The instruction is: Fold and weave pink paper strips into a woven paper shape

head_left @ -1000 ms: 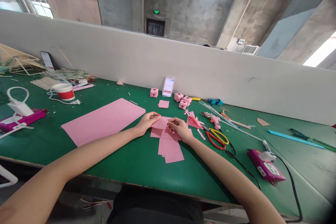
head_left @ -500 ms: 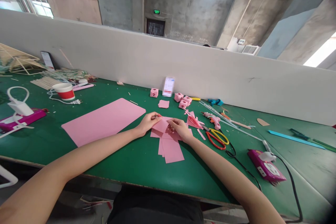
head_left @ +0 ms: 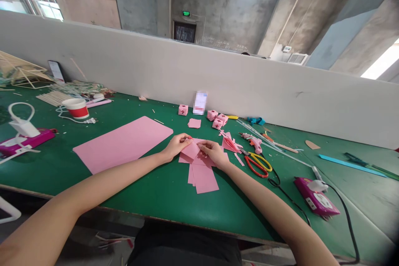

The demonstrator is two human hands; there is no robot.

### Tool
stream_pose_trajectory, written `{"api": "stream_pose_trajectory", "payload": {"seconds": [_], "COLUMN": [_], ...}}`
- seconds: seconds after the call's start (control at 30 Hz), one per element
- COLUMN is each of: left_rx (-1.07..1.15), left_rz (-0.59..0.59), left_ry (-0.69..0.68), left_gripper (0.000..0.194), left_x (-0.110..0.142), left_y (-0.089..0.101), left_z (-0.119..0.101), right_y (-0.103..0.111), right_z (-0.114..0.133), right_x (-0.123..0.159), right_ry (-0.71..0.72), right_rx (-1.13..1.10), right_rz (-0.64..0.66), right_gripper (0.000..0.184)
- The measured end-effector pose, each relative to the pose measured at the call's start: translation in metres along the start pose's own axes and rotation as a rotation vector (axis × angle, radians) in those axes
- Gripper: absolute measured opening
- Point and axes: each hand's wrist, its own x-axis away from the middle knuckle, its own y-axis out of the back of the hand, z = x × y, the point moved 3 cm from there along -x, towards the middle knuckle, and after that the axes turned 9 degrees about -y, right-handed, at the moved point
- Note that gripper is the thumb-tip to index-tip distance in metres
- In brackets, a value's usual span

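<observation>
Between my two hands is a small piece of pink paper (head_left: 190, 151), tilted above other pink sheets. My left hand (head_left: 175, 146) pinches its upper left side, with something red at the fingertips. My right hand (head_left: 213, 152) pinches its right side, thumb and forefinger together. Beneath and in front lie loose pink paper pieces (head_left: 204, 179), spread in an overlapping pile on the green table. Just beyond my hands sits a small stack of pink squares (head_left: 194, 123). Folded pink paper cubes (head_left: 217, 123) with dark diamond openings stand behind, and another cube (head_left: 183, 110) is farther left.
A large pink sheet (head_left: 124, 143) lies left of my hands. To the right are scissors (head_left: 258, 164), a pink glue gun (head_left: 256, 144) and paper scraps (head_left: 230, 143). A phone (head_left: 200, 103) leans on the partition (head_left: 264, 83). Magenta power strips (head_left: 316, 199) and a cup (head_left: 76, 108) flank the work area.
The pink paper between my hands has turned slightly, and its right corner now sits at my right fingertips. My arms and the things on the table stay in place.
</observation>
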Motion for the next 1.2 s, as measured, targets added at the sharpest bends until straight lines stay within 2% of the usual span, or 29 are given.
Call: {"api": "stream_pose_trajectory", "payload": {"seconds": [0.5, 1.2], "left_rx": [-0.018, 0.004], "left_rz": [-0.009, 0.004], "left_ry": [0.0, -0.001], "left_gripper": [0.034, 0.034], "left_x": [-0.0018, 0.0002], "left_y": [0.0007, 0.0009], "left_z": [0.0036, 0.0], "right_y": [-0.0001, -0.0001], "right_z": [0.0016, 0.0026], "right_x": [0.0023, 0.0039], "right_ry": [0.048, 0.042], "right_rx": [0.023, 0.019], "right_rz": [0.005, -0.001], "right_gripper": [0.037, 0.032]}}
